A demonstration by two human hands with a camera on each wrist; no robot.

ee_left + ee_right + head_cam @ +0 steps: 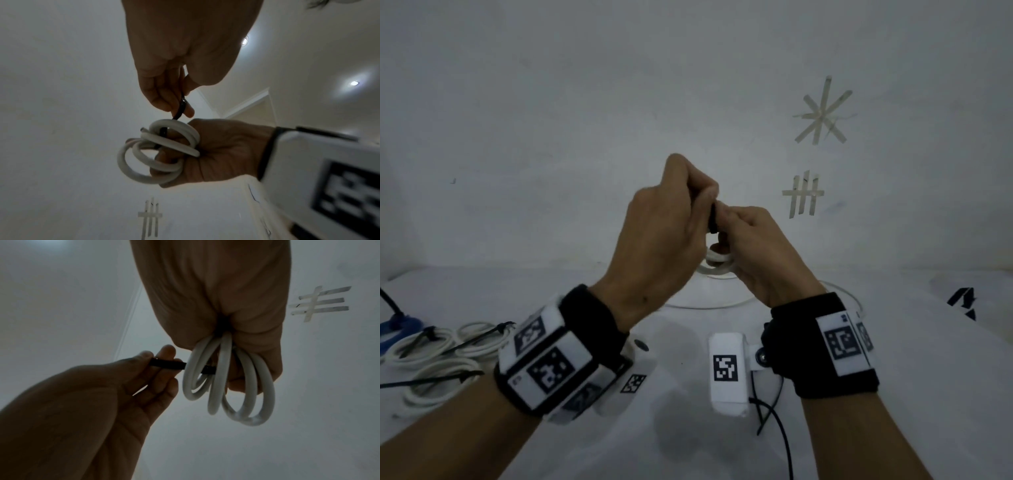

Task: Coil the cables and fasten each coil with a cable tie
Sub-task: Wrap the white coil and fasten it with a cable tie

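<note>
Hands (pixel 709 226) hold white coil (pixel 160 152), pinching black tie (pixel 167 364).

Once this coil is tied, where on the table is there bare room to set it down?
Bare white table between the forearms, and at the right edge. The left is crowded with tied white cable coils; loose black cable ties lie by the right wrist.

The right hand (pixel 218 308) grips a bunch of white cable loops (pixel 228 382) that hang below its curled fingers. The left hand (pixel 98 402) pinches a black cable tie (pixel 167 364) running through the loops. Tape strips (pixel 320 303) mark the wall behind.
</note>
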